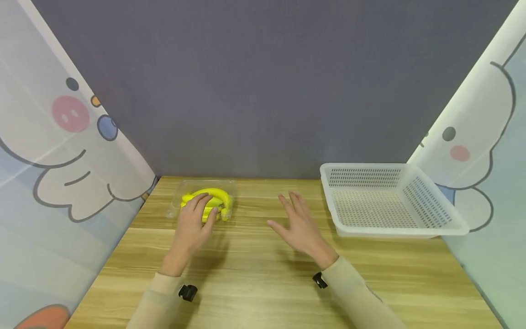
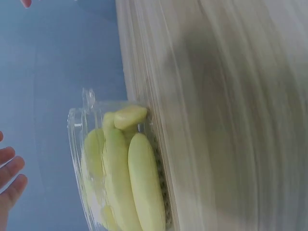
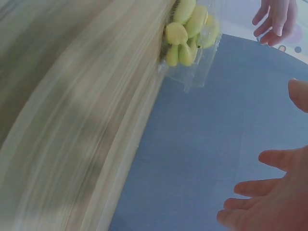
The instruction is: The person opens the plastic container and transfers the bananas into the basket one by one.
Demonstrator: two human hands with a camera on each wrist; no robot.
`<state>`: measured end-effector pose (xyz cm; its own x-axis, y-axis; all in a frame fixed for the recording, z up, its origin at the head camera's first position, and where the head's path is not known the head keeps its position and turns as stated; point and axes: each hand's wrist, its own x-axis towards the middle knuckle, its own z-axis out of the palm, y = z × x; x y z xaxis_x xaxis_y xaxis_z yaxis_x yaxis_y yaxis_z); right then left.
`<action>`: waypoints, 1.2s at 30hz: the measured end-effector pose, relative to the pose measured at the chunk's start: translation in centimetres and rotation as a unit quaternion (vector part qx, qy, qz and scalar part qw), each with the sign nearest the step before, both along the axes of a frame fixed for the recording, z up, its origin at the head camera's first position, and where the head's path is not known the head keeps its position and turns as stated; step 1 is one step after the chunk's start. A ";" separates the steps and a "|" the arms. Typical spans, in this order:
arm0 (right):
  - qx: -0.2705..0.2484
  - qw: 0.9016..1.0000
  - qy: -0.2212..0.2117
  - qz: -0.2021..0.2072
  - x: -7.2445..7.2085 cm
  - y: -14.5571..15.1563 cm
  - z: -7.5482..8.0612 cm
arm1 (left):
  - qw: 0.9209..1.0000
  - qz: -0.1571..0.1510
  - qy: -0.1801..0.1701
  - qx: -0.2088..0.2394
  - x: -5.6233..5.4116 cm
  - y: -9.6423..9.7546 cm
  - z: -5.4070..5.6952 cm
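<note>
Several yellow bananas [image 1: 213, 192] lie in a clear plastic box [image 1: 174, 201] at the table's back left. My left hand [image 1: 193, 228] hovers in front of the box with loosely bent fingers, covering part of the bananas in the head view; the left wrist view shows the fingers apart from the box. The bananas [image 2: 144, 183] fill the box there. To the right, my right hand [image 1: 302, 228] hangs over the middle of the table, fingers spread and holding nothing. In the right wrist view the right hand [image 3: 279, 197] is well away from the box.
A white perforated plastic basket [image 1: 400, 230] stands at the back right, beyond my right hand, its inside bare. The wooden table [image 1: 255, 283] ends against a grey panel [image 1: 263, 91] at the back. Cartoon-printed curtains [image 1: 37, 137] flank both sides.
</note>
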<state>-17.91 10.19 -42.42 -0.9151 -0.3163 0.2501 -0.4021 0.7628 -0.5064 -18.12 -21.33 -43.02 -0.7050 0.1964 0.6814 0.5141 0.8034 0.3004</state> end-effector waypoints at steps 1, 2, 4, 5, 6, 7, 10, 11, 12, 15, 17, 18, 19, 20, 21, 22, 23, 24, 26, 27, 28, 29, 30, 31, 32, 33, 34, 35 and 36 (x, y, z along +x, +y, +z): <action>-0.003 1.000 -0.001 0.002 -0.1 -0.2 0.0 | 1.000 0.002 0.003 0.002 -0.1 -0.2 0.1; -0.006 1.000 -0.003 0.003 -0.2 -0.3 0.0 | 1.000 0.002 0.005 0.004 -0.2 -0.3 0.1; -0.010 1.000 -0.006 0.006 -0.4 -0.6 0.1 | 1.000 0.003 0.007 0.010 -0.4 -0.6 0.3; -0.013 1.000 -0.009 0.007 -0.6 -0.8 0.2 | 1.000 0.005 0.008 0.012 -0.5 -0.8 0.4; -0.014 1.000 -0.011 0.009 -0.7 -0.9 0.2 | 1.000 0.005 0.008 0.015 -0.6 -1.0 0.4; -0.015 1.000 -0.014 0.011 -0.8 -1.1 0.3 | 1.000 0.005 0.007 0.018 -0.7 -1.2 0.5; -0.022 0.999 -0.021 0.014 -1.1 -1.5 0.5 | 1.000 0.006 0.008 0.026 -0.9 -1.7 0.5; -0.025 0.999 -0.023 0.015 -1.2 -1.5 0.5 | 1.000 0.006 0.009 0.029 -1.0 -1.9 0.6; -0.026 0.999 -0.024 0.014 -1.2 -1.6 0.5 | 0.999 0.006 0.011 0.033 -1.1 -2.1 0.6; -0.041 0.999 -0.027 0.015 -1.5 -1.9 0.6 | 0.999 0.010 0.015 0.045 -1.3 -2.6 0.6; -0.050 0.998 -0.028 0.016 -1.7 -2.0 0.6 | 0.999 0.012 0.012 0.051 -1.5 -2.9 0.7; -0.055 0.998 -0.029 0.017 -1.8 -2.2 0.7 | 0.998 0.013 0.008 0.054 -1.6 -3.1 0.7; -0.064 0.997 -0.031 0.019 -1.9 -2.3 0.7 | 0.998 0.015 0.005 0.057 -1.7 -3.3 0.6; -0.070 0.997 -0.033 0.020 -2.0 -2.4 0.7 | 0.998 0.019 0.000 0.058 -1.7 -3.5 0.6; -0.075 0.996 -0.036 0.023 -2.0 -2.5 0.7 | 0.998 0.022 -0.004 0.060 -1.8 -3.6 0.5; -0.079 0.996 -0.039 0.024 -2.1 -2.7 0.8 | 0.998 0.025 -0.009 0.061 -1.9 -3.8 0.5; -0.082 0.995 -0.042 0.026 -2.1 -2.8 0.8 | 0.998 0.029 -0.014 0.061 -1.9 -4.0 0.4; -0.086 0.995 -0.043 0.028 -2.2 -3.0 0.8 | 0.997 0.033 -0.018 0.061 -2.0 -4.2 0.4; -0.091 0.994 -0.044 0.029 -2.2 -3.3 0.9 | 0.997 0.041 -0.029 0.061 -2.0 -4.6 0.4; -0.094 0.994 -0.043 0.029 -2.2 -3.4 0.8 | 0.996 0.043 -0.035 0.063 -2.1 -4.8 0.4; -0.096 0.994 -0.042 0.029 -2.3 -3.6 0.8 | 0.996 0.045 -0.042 0.065 -2.1 -4.9 0.5; -0.100 0.994 -0.041 0.029 -2.3 -3.8 0.8 | 0.995 0.048 -0.048 0.067 -2.1 -5.1 0.6; -0.103 0.993 -0.040 0.028 -2.3 -4.0 0.8 | 0.995 0.050 -0.055 0.070 -2.2 -5.3 0.7; -0.104 0.993 -0.039 0.028 -2.4 -4.2 0.7 | 0.994 0.053 -0.064 0.072 -2.2 -5.5 0.7; -0.105 0.993 -0.038 0.029 -2.4 -4.4 0.7 | 0.993 0.057 -0.070 0.074 -2.3 -5.7 0.7; -0.106 0.993 -0.037 0.031 -2.5 -4.6 0.6 | 0.993 0.061 -0.076 0.074 -2.3 -5.9 0.8; -0.107 0.993 -0.036 0.032 -2.5 -4.9 0.6 | 0.992 0.065 -0.081 0.073 -2.4 -6.1 0.8; -0.107 0.993 -0.035 0.033 -2.6 -5.1 0.5 | 0.991 0.069 -0.088 0.071 -2.5 -6.4 0.8; -0.107 0.993 -0.033 0.033 -2.7 -5.4 0.5 | 0.991 0.072 -0.094 0.069 -2.6 -6.6 0.7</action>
